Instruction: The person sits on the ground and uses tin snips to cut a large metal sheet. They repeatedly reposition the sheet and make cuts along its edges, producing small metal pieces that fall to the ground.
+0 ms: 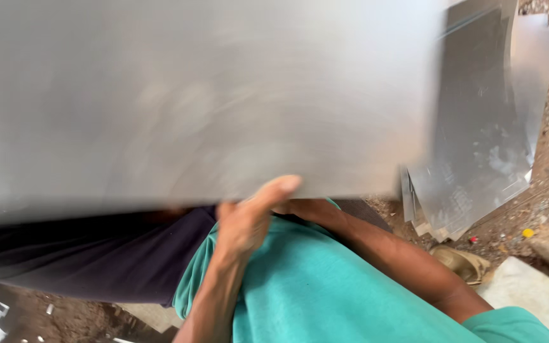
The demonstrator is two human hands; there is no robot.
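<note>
Grey sheet metal [192, 95] is held raised, blurred, before the body, its lower edge gripped by the left hand [246, 219] with thumb on top, the right hand hidden behind it, while a stack of sheets [478, 140] lies on the ground.

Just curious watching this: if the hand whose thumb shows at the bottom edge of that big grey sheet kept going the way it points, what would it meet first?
The hand already touches the big metal sheet; its thumb lies on the lower edge. Which hand it is I cannot tell.

metal sheet [192, 95]: dull grey | shirt [325, 286]: teal | trousers [96, 254]: dark purple
</note>
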